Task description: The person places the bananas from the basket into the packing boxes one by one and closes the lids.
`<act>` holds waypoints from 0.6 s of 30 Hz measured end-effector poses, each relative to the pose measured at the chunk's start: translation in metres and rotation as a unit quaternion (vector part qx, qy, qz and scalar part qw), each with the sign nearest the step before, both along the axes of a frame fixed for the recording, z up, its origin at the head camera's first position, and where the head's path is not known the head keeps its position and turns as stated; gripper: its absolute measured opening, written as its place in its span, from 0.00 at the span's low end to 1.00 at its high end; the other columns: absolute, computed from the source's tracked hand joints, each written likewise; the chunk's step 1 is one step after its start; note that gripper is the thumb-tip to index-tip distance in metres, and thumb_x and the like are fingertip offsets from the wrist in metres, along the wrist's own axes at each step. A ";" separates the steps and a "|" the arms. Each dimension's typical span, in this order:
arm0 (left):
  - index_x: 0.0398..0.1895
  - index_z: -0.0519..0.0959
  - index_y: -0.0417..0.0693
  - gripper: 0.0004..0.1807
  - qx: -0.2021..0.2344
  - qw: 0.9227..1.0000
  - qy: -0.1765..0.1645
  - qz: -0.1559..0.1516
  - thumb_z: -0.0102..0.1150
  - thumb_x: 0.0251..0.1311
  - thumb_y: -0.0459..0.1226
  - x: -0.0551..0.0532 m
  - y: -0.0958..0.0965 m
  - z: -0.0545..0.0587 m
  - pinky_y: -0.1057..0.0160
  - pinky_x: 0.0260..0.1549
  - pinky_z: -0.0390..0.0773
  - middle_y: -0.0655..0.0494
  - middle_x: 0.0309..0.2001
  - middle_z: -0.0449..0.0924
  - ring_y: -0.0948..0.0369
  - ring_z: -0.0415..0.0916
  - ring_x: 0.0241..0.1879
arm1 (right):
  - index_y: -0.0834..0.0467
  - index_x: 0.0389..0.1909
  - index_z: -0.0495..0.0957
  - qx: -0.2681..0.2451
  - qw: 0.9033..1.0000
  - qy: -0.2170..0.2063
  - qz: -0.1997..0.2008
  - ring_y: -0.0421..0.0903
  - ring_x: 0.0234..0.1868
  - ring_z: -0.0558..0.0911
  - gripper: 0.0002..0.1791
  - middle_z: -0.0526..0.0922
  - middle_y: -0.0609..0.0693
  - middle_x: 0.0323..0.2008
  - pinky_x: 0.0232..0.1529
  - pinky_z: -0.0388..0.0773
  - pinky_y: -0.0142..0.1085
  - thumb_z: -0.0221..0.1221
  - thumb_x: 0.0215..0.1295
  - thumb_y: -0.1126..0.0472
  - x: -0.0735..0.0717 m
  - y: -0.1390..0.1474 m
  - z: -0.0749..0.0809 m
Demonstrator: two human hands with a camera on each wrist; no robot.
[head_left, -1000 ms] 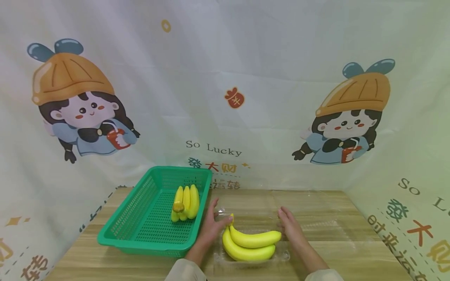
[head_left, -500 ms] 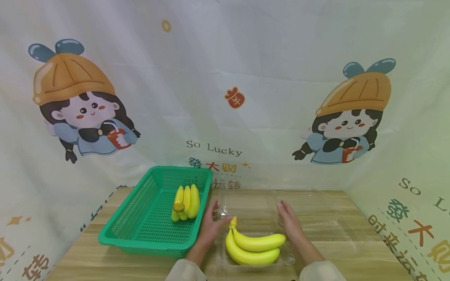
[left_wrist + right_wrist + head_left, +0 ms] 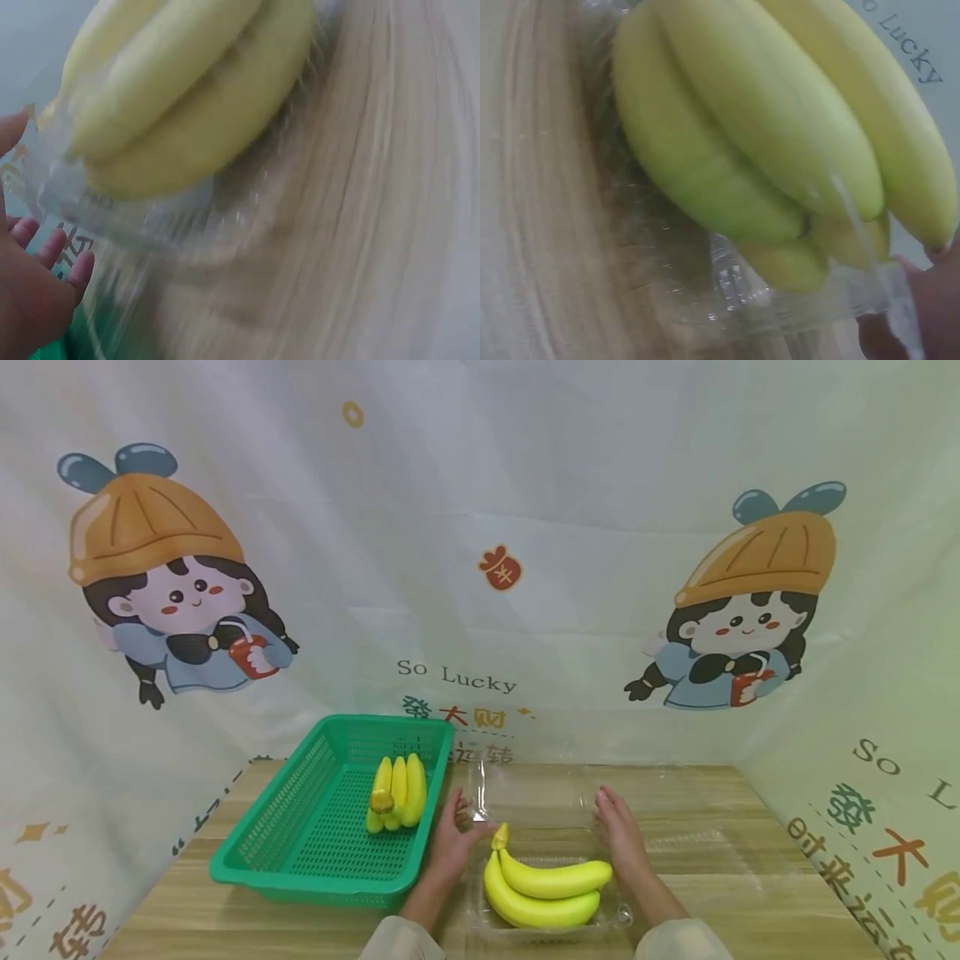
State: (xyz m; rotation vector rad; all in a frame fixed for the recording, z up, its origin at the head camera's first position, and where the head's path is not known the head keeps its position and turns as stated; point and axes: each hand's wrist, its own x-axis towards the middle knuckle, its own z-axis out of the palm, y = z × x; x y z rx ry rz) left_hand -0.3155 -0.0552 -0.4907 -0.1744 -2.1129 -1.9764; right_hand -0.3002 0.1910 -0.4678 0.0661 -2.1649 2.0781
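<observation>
Head view: nearest us, in the clear box (image 3: pixel 622 915), lies a bunch of bananas (image 3: pixel 551 881), its stem sticking up at the box's far left corner; we judge the stem could snag the clear lid (image 3: pixel 536 795) beyond the box if that came down. The left hand (image 3: pixel 448 847) stands at the box's left side, fingers spread; the right hand (image 3: pixel 626 837) is at its right side, though we cannot tell whether that grip pinches the plastic. Uneven pushing might, we think, skid the light box across the counter (image 3: pixel 187 927). Both wrist views blur the box's rim for us. Right of the box, a clear outline (image 3: pixel 708 852) stays too faint to name; left of it, the second bunch (image 3: pixel 405 793) in the green basket (image 3: pixel 300 884) hides its underside. The lid's far edge melts into the backdrop (image 3: pixel 570 627).
</observation>
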 end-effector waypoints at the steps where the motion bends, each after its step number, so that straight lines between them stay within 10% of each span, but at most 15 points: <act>1: 0.72 0.52 0.31 0.46 0.002 1.000 -0.004 0.003 0.67 0.53 0.29 0.000 0.002 0.000 0.40 0.57 0.66 0.32 0.62 0.64 0.39 0.63 0.59 | 0.70 0.73 0.47 0.000 1.000 0.007 -0.009 0.68 0.69 0.57 0.36 0.54 0.73 0.69 0.68 0.54 0.57 0.37 0.79 0.47 0.000 -0.001 -0.001; 18: 0.72 0.58 0.43 0.44 0.002 0.999 0.022 0.047 0.71 0.53 0.35 0.003 0.013 0.000 0.43 0.52 0.71 0.35 0.58 0.64 0.41 0.66 0.57 | 0.68 0.70 0.56 0.038 0.993 0.072 -0.084 0.64 0.64 0.65 0.29 0.65 0.71 0.64 0.66 0.55 0.58 0.38 0.79 0.52 0.006 -0.007 -0.005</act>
